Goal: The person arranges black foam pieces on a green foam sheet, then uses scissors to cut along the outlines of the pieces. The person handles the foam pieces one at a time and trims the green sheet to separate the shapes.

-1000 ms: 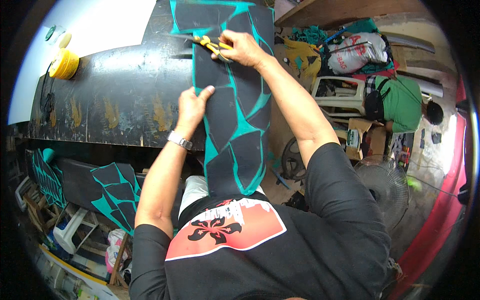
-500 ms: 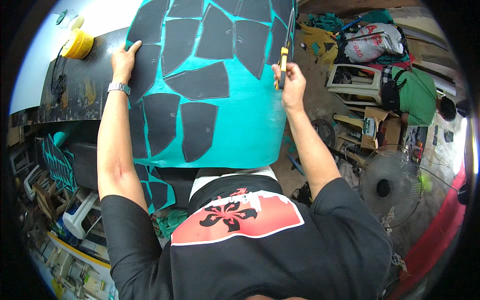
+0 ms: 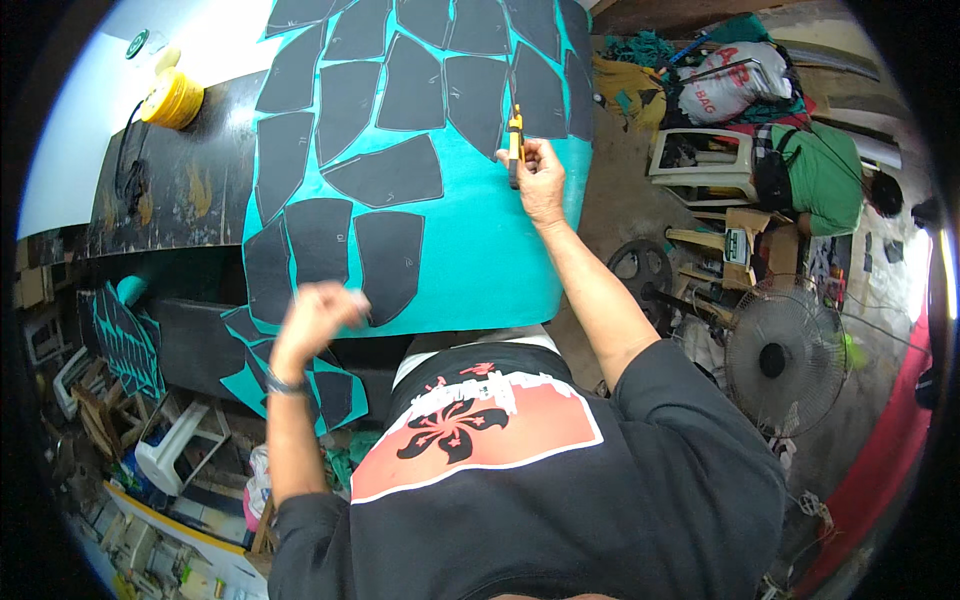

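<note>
In my right hand is a pair of scissors with yellow-and-black handles, the fingers closed round them. Their blades point away from me, over the dark panels of a large teal sheet. Angular dark grey panels, outlined with thin pale lines, cover much of this sheet and leave narrow teal strips between them. My left hand hovers over the sheet's near left part, close to a dark panel; motion smears its fingers, so its grip does not show.
A yellow tub stands on the dark tabletop at the left. More teal-and-black sheet hangs below the near edge. On the right are a floor fan, a white plastic stool and a bent-over person in green.
My left hand has let go of the sheet's left edge and swung back toward me. My right hand has moved left with the scissors. The teal sheet and its panels have shifted slightly.
</note>
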A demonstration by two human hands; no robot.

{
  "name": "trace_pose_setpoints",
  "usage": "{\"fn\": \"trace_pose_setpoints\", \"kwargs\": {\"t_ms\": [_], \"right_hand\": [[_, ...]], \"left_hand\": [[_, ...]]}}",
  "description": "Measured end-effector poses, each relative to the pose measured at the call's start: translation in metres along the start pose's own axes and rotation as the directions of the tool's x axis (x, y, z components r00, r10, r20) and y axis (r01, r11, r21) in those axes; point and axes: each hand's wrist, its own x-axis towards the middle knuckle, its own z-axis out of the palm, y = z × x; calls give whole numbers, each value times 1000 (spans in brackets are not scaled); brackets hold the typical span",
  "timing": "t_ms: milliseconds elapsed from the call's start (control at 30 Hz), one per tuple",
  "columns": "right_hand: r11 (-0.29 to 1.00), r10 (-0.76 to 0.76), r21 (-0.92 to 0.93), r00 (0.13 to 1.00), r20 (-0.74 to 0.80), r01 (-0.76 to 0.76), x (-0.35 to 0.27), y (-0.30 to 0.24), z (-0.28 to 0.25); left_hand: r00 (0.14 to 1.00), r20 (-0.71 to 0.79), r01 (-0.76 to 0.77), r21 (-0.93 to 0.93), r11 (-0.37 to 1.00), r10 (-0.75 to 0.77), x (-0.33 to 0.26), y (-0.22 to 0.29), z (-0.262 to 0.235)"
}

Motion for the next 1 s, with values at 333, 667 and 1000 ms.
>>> {"fn": "trace_pose_setpoints", "kwargs": {"t_ms": [333,667,1000], "right_hand": [[986,83,-152,996,42,-75,23,-11,-2],[844,264,252,775,574,-474,-94,-72,-6],[711,528,-537,-160,834,-454,-210,-6,-100]], "left_hand": [[927,-86,-27,-986,164,-365,2,-77,155],[860,-270,-205,-960,192,-434,10,-49,171],[873,-311,-157,-908,389,-376,-21,-58,150]]}}
